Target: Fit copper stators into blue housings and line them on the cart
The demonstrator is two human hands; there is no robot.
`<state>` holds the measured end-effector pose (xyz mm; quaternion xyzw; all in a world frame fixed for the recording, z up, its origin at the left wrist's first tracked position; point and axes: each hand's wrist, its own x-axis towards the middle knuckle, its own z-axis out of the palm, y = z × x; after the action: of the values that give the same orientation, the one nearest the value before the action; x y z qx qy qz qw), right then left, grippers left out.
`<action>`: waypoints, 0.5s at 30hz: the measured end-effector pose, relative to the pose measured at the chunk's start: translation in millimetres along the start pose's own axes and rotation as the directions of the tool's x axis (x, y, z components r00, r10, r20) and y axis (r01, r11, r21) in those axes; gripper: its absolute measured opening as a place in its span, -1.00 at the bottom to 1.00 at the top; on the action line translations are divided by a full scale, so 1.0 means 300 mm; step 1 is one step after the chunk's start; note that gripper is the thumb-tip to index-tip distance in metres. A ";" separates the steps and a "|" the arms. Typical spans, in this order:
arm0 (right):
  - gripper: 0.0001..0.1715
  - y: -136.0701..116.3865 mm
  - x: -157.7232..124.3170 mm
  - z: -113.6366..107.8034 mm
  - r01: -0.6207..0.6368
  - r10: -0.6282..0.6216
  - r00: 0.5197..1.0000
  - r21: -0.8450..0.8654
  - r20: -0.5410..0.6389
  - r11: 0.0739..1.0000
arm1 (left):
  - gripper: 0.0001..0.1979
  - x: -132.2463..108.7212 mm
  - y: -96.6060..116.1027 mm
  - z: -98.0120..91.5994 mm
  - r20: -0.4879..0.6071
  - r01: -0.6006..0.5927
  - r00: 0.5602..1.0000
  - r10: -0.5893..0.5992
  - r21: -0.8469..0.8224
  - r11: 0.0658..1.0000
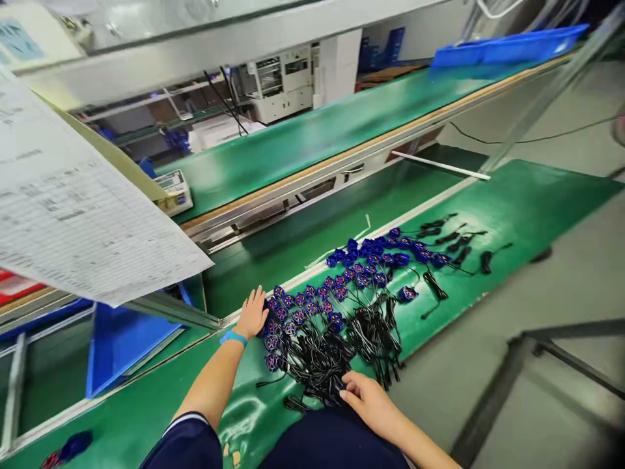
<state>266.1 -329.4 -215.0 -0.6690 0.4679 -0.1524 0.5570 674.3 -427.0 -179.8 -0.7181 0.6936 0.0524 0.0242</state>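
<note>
Many small round blue parts with coloured centres lie in rows on the green bench top, each trailing a black cable. My left hand, with a blue band at the wrist, rests flat with fingers stretched at the left end of these parts. Bundled black cables heap up between me and the blue parts. At the near edge of that heap is my right hand, its fingers loosely curled and apart, with nothing visible in them. One blue part sits a little away from the group.
A printed sheet hangs at the left, over a blue tray. Behind the bench runs a raised green shelf with a blue bin at its far end. A dark blue object lies at the lower left.
</note>
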 end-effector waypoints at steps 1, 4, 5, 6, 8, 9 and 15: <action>-0.70 -0.020 -0.005 0.040 -0.016 0.016 1.000 -0.008 -0.024 1.000 | -0.43 0.023 -0.014 0.018 0.022 -0.029 0.999 0.028 0.003 1.000; -0.64 -0.092 0.009 0.167 -0.050 0.047 0.997 -0.051 -0.057 0.997 | -0.47 0.033 -0.054 0.069 0.046 -0.059 0.997 0.059 0.013 0.998; -0.62 -0.118 0.021 0.209 -0.059 0.055 0.997 -0.063 -0.059 0.996 | -0.50 0.015 -0.067 0.079 0.038 -0.052 0.998 0.051 0.021 0.998; -0.60 -0.146 0.037 0.247 -0.062 0.058 0.997 -0.072 -0.058 0.995 | -0.53 -0.011 -0.080 0.086 0.026 -0.034 0.999 0.033 0.033 0.999; -0.58 -0.203 0.068 0.313 -0.052 0.048 0.998 -0.087 -0.046 0.995 | -0.56 -0.083 -0.108 0.092 -0.001 0.024 1.000 -0.024 0.059 0.998; -0.56 -0.230 0.083 0.340 -0.042 0.038 0.999 -0.098 -0.036 0.994 | -0.55 -0.125 -0.122 0.094 -0.012 0.056 0.998 -0.056 0.072 0.996; -0.41 -0.321 0.125 0.460 0.020 -0.006 0.998 -0.236 0.057 0.972 | -0.47 -0.374 -0.208 0.115 -0.006 0.150 0.989 -0.150 0.104 0.983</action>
<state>429.7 -281.6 -187.3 -0.7376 0.4626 -0.0806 0.4853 731.7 -309.4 -204.2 -0.7659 0.6394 0.0151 0.0660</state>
